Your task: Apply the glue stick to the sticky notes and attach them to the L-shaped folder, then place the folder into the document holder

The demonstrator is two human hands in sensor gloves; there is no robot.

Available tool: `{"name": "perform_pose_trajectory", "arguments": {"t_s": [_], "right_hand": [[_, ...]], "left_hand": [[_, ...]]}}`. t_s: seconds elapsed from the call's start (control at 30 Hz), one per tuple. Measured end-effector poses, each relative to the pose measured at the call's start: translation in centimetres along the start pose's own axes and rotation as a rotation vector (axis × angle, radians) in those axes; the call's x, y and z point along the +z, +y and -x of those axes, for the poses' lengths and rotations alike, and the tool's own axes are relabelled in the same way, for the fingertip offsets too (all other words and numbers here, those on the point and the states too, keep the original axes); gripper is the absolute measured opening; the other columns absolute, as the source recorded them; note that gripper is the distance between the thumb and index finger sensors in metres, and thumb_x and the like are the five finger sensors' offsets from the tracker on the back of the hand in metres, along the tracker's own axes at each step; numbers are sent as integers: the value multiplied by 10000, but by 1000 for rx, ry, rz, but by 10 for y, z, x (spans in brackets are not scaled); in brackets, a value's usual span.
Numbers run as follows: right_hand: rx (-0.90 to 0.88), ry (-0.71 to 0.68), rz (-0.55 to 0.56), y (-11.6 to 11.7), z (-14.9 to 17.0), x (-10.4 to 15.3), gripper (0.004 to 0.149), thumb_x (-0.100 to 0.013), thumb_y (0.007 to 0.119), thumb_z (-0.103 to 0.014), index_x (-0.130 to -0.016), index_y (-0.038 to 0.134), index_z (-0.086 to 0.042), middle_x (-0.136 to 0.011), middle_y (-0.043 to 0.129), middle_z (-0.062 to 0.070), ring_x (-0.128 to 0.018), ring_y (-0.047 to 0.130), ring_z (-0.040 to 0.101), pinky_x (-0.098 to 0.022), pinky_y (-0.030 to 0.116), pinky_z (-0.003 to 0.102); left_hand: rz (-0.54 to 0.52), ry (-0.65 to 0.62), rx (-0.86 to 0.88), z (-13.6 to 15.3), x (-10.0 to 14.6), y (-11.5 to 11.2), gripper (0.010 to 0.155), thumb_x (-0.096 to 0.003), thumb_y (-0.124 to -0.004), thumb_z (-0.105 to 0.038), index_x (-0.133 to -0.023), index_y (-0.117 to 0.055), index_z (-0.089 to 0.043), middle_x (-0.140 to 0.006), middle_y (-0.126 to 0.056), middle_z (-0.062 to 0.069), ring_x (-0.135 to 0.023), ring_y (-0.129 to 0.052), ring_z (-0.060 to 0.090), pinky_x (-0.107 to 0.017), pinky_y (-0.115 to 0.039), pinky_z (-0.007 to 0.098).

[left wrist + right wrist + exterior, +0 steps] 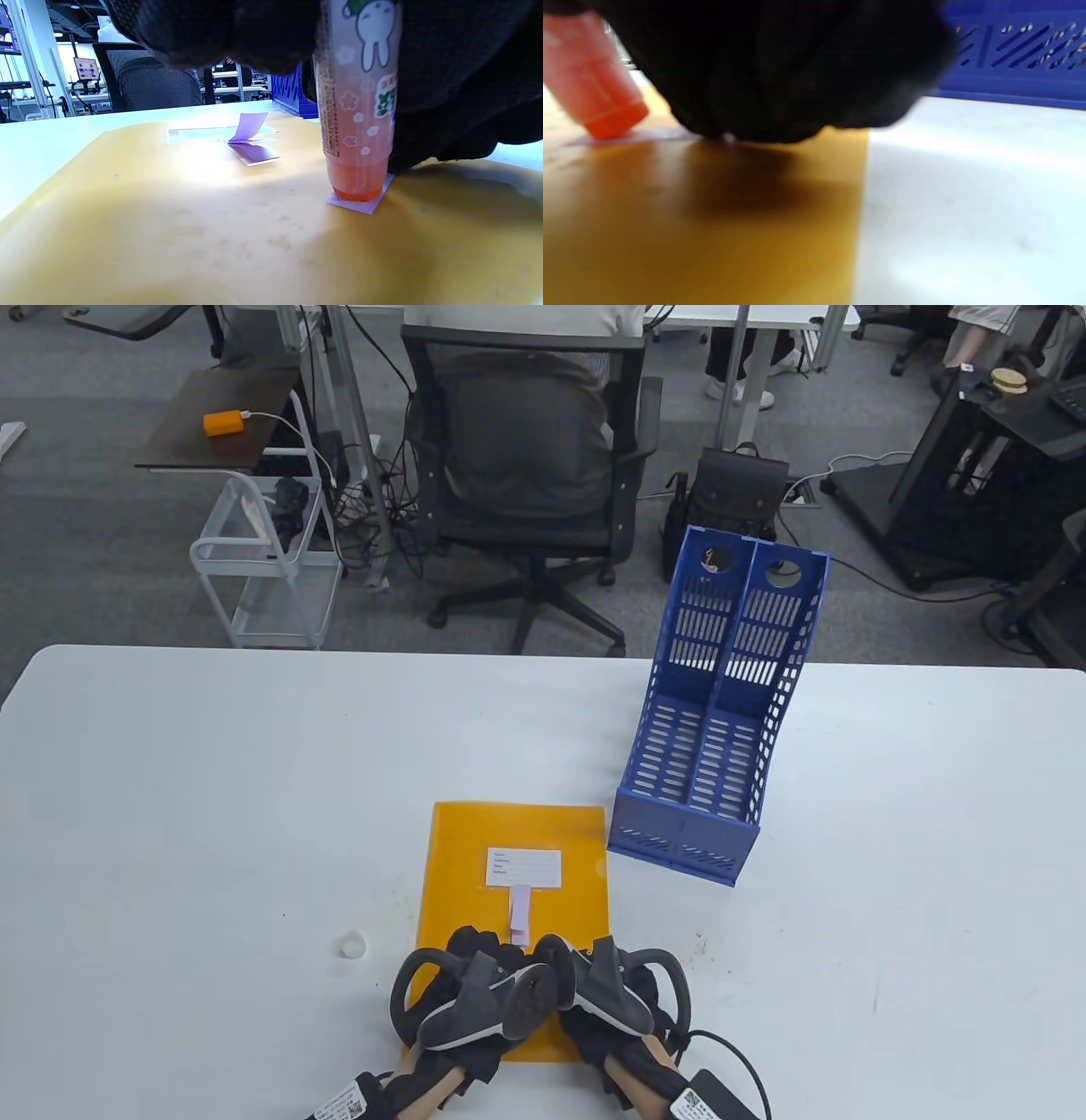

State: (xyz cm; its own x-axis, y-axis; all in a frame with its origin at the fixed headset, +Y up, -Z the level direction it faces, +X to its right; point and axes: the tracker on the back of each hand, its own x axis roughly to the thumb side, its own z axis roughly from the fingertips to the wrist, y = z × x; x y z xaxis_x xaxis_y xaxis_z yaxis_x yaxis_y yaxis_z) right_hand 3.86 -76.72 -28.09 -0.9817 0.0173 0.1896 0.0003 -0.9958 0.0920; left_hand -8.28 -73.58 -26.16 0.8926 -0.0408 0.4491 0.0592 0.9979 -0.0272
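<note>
One purple note (519, 913) already sits on the yellow folder (475, 865). The left hand (475, 976) grips the glue stick (358, 106), rubbing another note (360, 204); the right hand (594, 976) pins it, grip unclear. The blue document holder (717, 712) waits empty.

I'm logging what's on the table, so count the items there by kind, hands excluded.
Orange L-shaped folder: 1
Blue document holder: 1
Glue stick: 1
White glue cap: 1
Purple sticky notes: 2, one being glued, one loose
Total: 6
</note>
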Motion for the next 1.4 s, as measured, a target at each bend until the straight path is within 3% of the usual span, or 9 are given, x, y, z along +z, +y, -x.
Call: {"name": "perform_pose_trajectory", "arguments": {"t_s": [0.2,0.37,0.63,1.03,1.3,1.4], "right_hand": [[8,7,-3,-1,0,0,419,-418,931,-404,-674,958,-73,-360,1015,45,-112,985,183,0,821,274],[-39,21,-23,-1,4,-3,418,-414,939,-405,-670,957,-75,-328,1009,26,-94,981,180,7,820,276],[-86,30,-44,1,8,-6,410,-413,924,-371,-679,938,-59,-326,1009,35,-93,980,188,6,820,279],[-31,20,-18,-1,5,-5,409,-410,925,-384,-670,953,-70,-325,1010,32,-94,982,187,5,822,281],[-13,16,-9,-2,3,-3,409,-409,926,-387,-668,958,-72,-329,1010,33,-97,983,190,2,823,281],[26,9,18,-3,0,-2,407,-402,929,-399,-656,973,-84,-368,1009,44,-116,981,187,-2,821,264]], "left_hand": [[36,26,11,13,2,8,478,-412,-904,-573,-772,-907,-258,-468,-952,35,-534,-899,244,-691,-629,599],[-15,25,209,24,6,11,485,-421,-887,-576,-787,-900,-258,-483,-954,35,-539,-902,250,-685,-629,605],[14,15,113,11,-3,-5,483,-446,-806,-579,-815,-881,-278,-519,-958,21,-567,-908,240,-684,-632,603],[32,13,83,10,-3,-2,473,-433,-867,-569,-772,-926,-244,-440,-970,39,-487,-919,243,-660,-669,590],[88,28,103,27,-2,2,469,-423,-881,-572,-747,-950,-240,-413,-981,40,-461,-931,240,-645,-690,584],[66,69,218,47,1,4,476,-439,-846,-575,-755,-949,-236,-416,-1002,28,-453,-958,230,-624,-719,580]]}}
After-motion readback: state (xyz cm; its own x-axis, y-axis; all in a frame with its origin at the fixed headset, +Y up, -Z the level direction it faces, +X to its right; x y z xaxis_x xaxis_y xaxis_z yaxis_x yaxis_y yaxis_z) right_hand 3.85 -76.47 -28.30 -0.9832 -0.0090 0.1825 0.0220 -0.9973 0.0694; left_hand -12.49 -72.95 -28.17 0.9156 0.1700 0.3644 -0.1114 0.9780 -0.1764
